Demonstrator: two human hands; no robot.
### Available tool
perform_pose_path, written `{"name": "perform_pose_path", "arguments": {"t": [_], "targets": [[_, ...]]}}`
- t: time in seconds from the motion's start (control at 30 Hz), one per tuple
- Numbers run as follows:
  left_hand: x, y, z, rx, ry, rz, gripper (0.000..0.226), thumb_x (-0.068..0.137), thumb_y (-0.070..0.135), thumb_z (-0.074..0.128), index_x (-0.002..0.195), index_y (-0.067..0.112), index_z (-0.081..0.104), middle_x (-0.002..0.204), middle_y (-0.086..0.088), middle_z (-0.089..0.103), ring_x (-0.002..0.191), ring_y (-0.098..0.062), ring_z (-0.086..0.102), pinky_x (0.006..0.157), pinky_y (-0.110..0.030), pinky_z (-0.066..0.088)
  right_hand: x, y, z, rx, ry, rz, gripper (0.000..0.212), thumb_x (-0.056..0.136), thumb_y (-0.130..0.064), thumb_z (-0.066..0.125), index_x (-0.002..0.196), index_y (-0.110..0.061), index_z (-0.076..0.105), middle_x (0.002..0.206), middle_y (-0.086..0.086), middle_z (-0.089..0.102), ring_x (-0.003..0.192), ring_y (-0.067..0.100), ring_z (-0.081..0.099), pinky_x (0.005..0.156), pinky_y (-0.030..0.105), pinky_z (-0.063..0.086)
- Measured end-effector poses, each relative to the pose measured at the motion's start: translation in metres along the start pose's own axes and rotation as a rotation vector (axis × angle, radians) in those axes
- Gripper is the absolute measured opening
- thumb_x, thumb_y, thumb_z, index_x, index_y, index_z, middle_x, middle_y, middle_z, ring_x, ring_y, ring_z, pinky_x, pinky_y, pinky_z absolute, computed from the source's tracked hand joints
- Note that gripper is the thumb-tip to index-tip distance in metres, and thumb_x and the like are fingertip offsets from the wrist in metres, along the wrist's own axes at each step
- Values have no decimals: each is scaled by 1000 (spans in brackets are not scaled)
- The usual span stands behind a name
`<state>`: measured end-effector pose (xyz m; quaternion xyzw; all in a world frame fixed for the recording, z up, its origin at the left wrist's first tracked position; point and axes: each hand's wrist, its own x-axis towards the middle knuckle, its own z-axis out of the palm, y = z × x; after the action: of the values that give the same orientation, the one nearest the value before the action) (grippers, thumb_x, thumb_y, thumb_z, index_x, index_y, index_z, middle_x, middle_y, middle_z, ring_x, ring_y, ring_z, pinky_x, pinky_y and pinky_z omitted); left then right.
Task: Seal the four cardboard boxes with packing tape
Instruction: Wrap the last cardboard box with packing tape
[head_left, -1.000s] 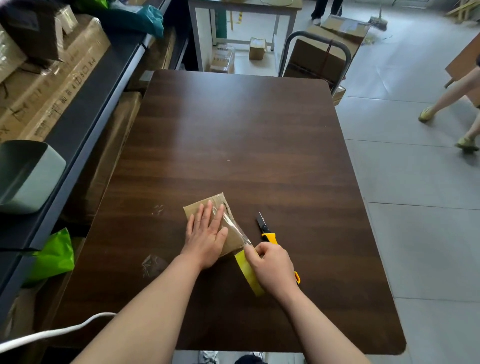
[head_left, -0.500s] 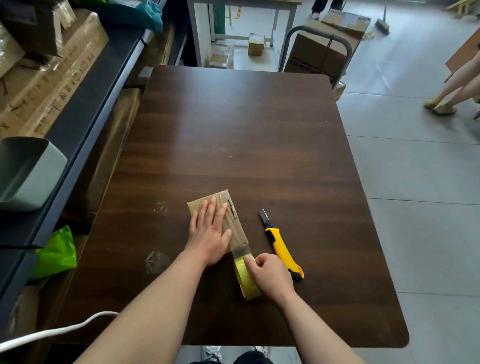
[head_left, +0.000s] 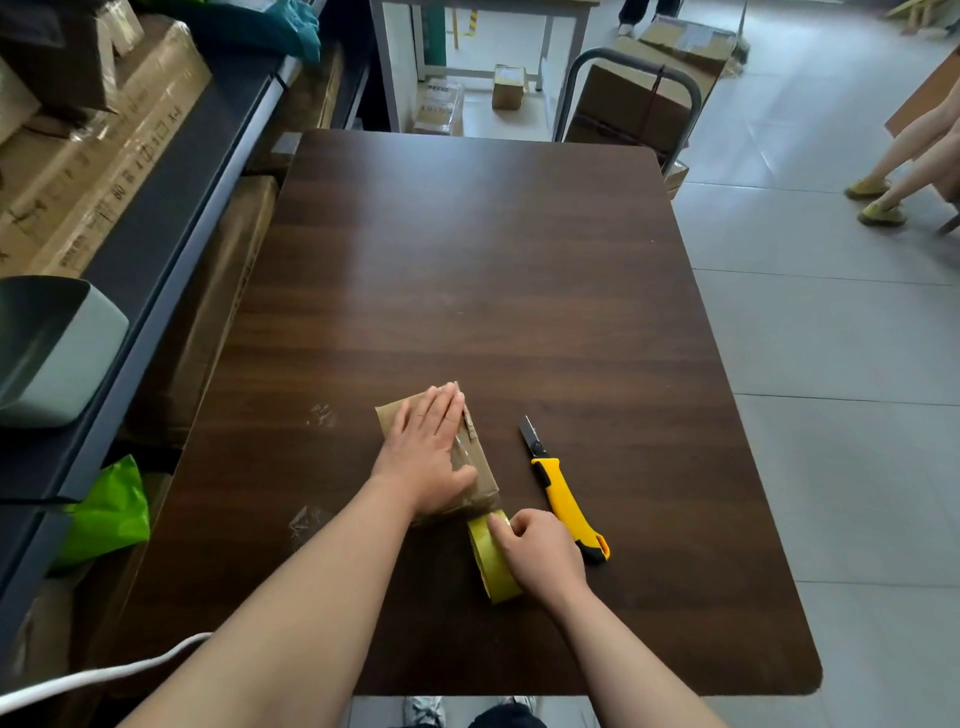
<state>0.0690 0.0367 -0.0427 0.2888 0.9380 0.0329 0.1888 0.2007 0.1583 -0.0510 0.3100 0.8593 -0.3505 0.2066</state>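
Under the flat left hand (head_left: 423, 457), the box (head_left: 479, 470); right hand (head_left: 540, 556) tight around the tape roll (head_left: 493, 578).

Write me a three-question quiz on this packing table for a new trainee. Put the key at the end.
1. True or false: the utility knife lies on the table to the left of the cardboard box.
2. What does the right hand grip? A) the tape roll B) the utility knife C) nothing
3. Fill in: the left hand presses flat on the ____.

Key
1. False: the utility knife lies to the right of the cardboard box, with neither hand on it.
2. A
3. cardboard box
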Motion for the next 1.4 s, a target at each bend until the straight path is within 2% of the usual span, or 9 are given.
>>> {"name": "perform_pose_path", "arguments": {"t": [0.17,0.4,0.5,0.6,0.7,0.83,1.0,1.3,1.4], "targets": [[8,-1,0,-23,12,-51,102,77,63,44,152,24,-13,159,4,-15,146,-20,-14,117,-43,-4,-2,8,0,5,84,-46,40,94,-55,48,80,-20,61,72,-6,61,72,11,58,63,30,44],[12,-3,-1,-8,-33,-46,99,83,60,40,150,22,-22,157,-1,-28,144,-19,-26,118,-42,-11,2,13,2,76,66,-54,41,95,-57,45,79,-21,59,70,-5,58,71,13,56,61,32,40],[-1,-5,2,0,126,64,91,85,53,41,152,26,-14,159,-3,-23,144,-21,-27,117,-42,-17,2,13,3,139,60,-64,43,96,-54,44,71,-21,54,65,-4,53,65,11,51,57,31,35],[-22,-2,14,13,192,155,72,87,57,23,153,34,8,162,4,-3,148,-18,-12,116,-43,-16,0,16,0,202,40,-81,39,98,-47,46,69,-22,52,65,-4,53,64,11,50,57,31,37],[-30,-4,23,24,22,76,73,83,64,-4,151,37,-13,156,13,-25,142,-9,-28,111,-42,-25,-4,21,-5,201,8,-97,24,93,-41,55,79,-23,60,70,-6,57,68,9,53,61,29,41],[-25,-8,24,35,-13,77,79,74,66,-13,148,38,-18,150,15,-33,137,-8,-34,111,-44,-25,-11,27,-7,127,53,-139,22,92,-45,58,87,-24,63,72,-9,57,70,8,53,61,25,40],[-28,-8,21,65,-34,67,63,96,59,11,149,37,-16,155,14,-27,137,-7,-32,113,-45,-23,-13,34,-4,136,53,-157,23,89,-49,61,89,-26,64,74,-11,59,73,8,56,63,27,44],[-30,-3,19,68,-6,44,65,100,54,19,149,35,-19,156,7,-28,141,-16,-31,114,-43,-23,-22,56,10,338,4,-132,36,91,-40,64,74,-8,62,62,-3,53,61,7,48,59,30,39],[-51,7,18,-105,263,-82,65,97,43,41,153,25,13,161,-4,8,148,-26,7,118,-43,13,-20,57,8,359,7,-139,33,92,-35,64,70,-10,59,62,-5,51,59,7,46,57,25,36]]}}
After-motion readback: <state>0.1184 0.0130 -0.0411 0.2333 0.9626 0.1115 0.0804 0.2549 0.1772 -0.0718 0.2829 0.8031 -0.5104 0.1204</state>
